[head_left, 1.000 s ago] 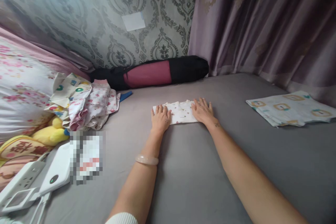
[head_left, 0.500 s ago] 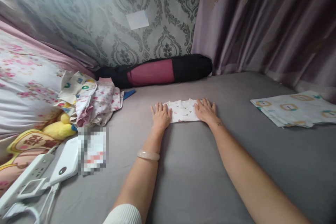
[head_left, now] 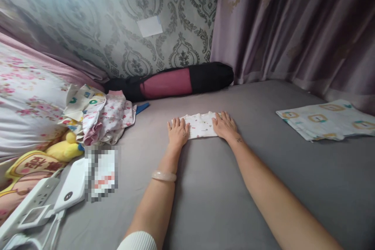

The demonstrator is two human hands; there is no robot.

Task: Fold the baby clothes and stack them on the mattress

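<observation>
A small white folded cloth (head_left: 201, 124) with a tiny coloured print lies flat on the grey bed sheet (head_left: 205, 187); it looks like a piece of baby clothing. My left hand (head_left: 178, 132) rests palm down over its left end, fingers spread. Over the right end lies my right hand (head_left: 225, 125), also palm down with the fingers stretched out. Neither hand grips the cloth. The parts of it beneath both palms are hidden.
Crumpled printed clothes (head_left: 101, 115) are heaped at left, near a yellow plush toy (head_left: 60, 149). A power strip (head_left: 35, 199) and white power bank (head_left: 72, 185) lie closer. A folded patterned cloth (head_left: 325, 121) is at right. A long black-and-red bag (head_left: 170, 82) lies along the wall.
The camera view has shifted slightly. Both hands stay flat on the folded cloth, the right one seeming slightly farther inward; the cloth itself looks unchanged.
</observation>
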